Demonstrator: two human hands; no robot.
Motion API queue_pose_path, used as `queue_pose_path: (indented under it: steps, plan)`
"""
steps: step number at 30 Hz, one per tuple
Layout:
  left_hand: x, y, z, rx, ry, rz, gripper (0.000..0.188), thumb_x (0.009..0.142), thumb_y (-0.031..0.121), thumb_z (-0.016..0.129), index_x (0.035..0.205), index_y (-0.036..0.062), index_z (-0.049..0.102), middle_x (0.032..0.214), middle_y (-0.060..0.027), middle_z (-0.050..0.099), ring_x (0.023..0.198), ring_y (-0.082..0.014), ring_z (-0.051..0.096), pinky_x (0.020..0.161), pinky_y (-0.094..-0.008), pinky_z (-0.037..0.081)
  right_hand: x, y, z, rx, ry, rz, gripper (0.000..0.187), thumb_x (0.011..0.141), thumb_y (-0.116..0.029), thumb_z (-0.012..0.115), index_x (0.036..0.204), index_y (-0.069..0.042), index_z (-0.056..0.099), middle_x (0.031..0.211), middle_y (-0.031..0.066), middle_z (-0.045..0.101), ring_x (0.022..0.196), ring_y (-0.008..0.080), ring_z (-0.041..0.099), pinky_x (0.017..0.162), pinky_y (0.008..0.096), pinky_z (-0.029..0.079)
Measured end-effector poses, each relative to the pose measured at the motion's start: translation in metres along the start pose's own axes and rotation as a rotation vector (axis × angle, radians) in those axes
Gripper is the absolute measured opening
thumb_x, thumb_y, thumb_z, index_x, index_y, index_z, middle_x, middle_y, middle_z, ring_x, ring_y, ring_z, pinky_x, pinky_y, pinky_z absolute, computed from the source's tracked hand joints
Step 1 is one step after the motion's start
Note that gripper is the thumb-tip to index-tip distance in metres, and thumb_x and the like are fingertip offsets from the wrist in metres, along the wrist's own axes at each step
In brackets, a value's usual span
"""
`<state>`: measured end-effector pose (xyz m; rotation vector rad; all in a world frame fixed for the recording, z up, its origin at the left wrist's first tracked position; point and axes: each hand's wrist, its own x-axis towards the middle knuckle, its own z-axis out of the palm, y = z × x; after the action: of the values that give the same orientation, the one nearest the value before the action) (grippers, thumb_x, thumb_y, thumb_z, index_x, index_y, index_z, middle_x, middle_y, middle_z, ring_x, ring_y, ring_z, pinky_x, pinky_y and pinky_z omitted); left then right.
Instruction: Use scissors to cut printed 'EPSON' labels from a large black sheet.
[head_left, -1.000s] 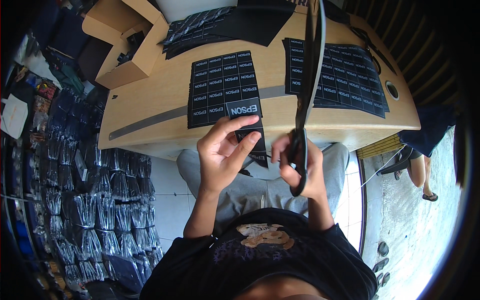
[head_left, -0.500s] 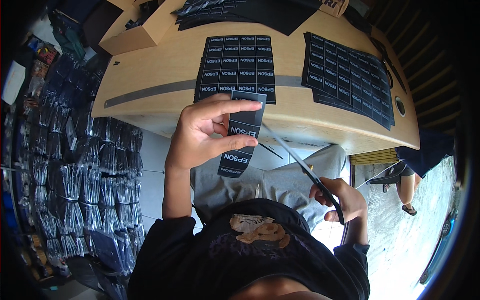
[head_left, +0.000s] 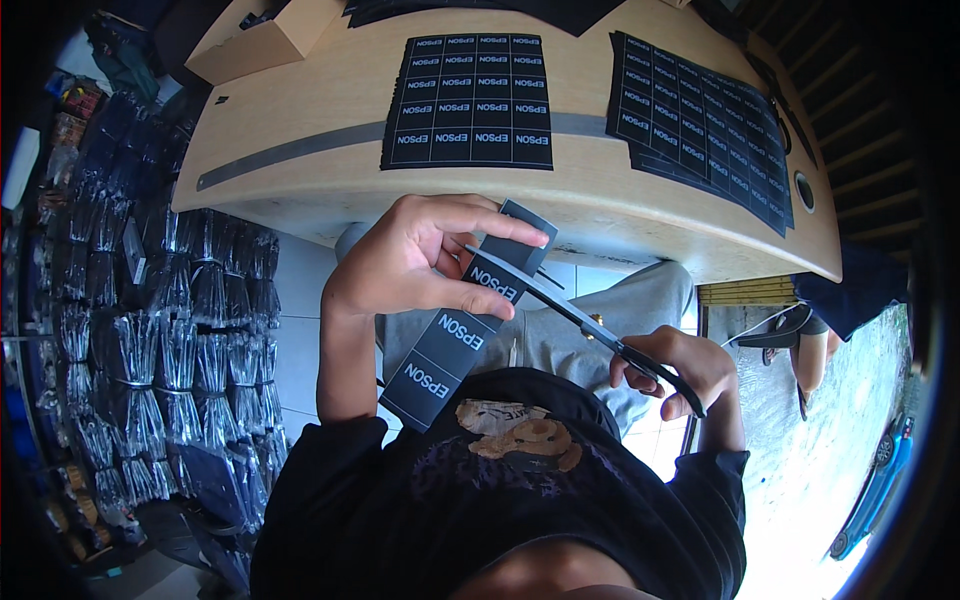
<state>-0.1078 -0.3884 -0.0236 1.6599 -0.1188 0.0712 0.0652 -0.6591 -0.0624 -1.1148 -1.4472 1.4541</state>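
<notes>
left hand [head_left: 395, 258] pinches the black strip [head_left: 450, 345] just off the near edge of the table [head_left: 320, 110], right hand [head_left: 692, 366] holding scissors [head_left: 625, 352], blades [head_left: 553, 301] across it; a clean cut wants it taut, fingers [head_left: 505, 226] clear.

Remotely, I observe black strip [head_left: 450, 340]: narrow, thin pale lines dividing face into rectangular cells, pale lettering in cells. Pose: held in mid-air, slanted, upper end to right, lower end to left. I observe scissors [head_left: 590, 326]: long slim blades, brass-coloured pivot, dark handles. Blades point up-left, handles down-right. Blade crosses strip face toward upper end. I cannot confirm blade contact; gap between blades unclear.
</notes>
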Motion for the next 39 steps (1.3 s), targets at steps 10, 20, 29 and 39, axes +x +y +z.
queue_pose_path:
  steps: [10, 20, 29, 39]
  plan:
    - [0.0025, -0.005, 0.0018, 0.076, -0.048, 0.048, 0.056, 0.057, -0.003, 0.081, 0.11, -0.0017, 0.062, 0.092, -0.008, 0.061, 0.08, -0.013, 0.063, 0.068, -0.0207, 0.053, 0.0045, -0.0018, -0.0034, 0.009, -0.042, 0.012, 0.067, 0.073, -0.057, 0.066, 0.084, 0.009, 0.058, 0.065, 0.0077, 0.052, 0.051, 0.0171, 0.051, 0.048, 0.0309, 0.04]
    - [0.0017, -0.0069, 0.0018, 0.058, -0.054, 0.021, 0.056, 0.056, -0.002, 0.082, 0.109, -0.0015, 0.063, 0.092, -0.0074, 0.061, 0.08, -0.0125, 0.063, 0.069, -0.0214, 0.052, 0.0058, -0.0023, -0.0036, 0.013, -0.048, 0.021, 0.067, 0.073, -0.056, 0.068, 0.085, 0.008, 0.058, 0.067, 0.008, 0.053, 0.05, 0.0169, 0.051, 0.048, 0.0301, 0.04]
    - [0.0027, -0.006, 0.0027, 0.033, -0.055, 0.01, 0.056, 0.057, -0.001, 0.082, 0.109, -0.002, 0.062, 0.09, -0.0068, 0.061, 0.08, -0.0119, 0.062, 0.068, -0.0213, 0.051, 0.0053, -0.0006, -0.0031, 0.013, -0.046, 0.025, 0.068, 0.072, -0.058, 0.067, 0.087, 0.008, 0.058, 0.066, 0.0069, 0.052, 0.051, 0.0163, 0.051, 0.048, 0.0297, 0.04]
    - [0.0027, -0.0069, 0.0017, 0.082, -0.089, 0.021, 0.056, 0.058, -0.001, 0.082, 0.11, -0.0025, 0.062, 0.089, -0.0067, 0.06, 0.079, -0.0111, 0.061, 0.069, -0.0217, 0.05, 0.0049, 0.0015, -0.0032, 0.013, -0.042, 0.026, 0.068, 0.073, -0.058, 0.067, 0.087, 0.008, 0.058, 0.065, 0.0066, 0.053, 0.05, 0.0166, 0.051, 0.049, 0.0305, 0.041]
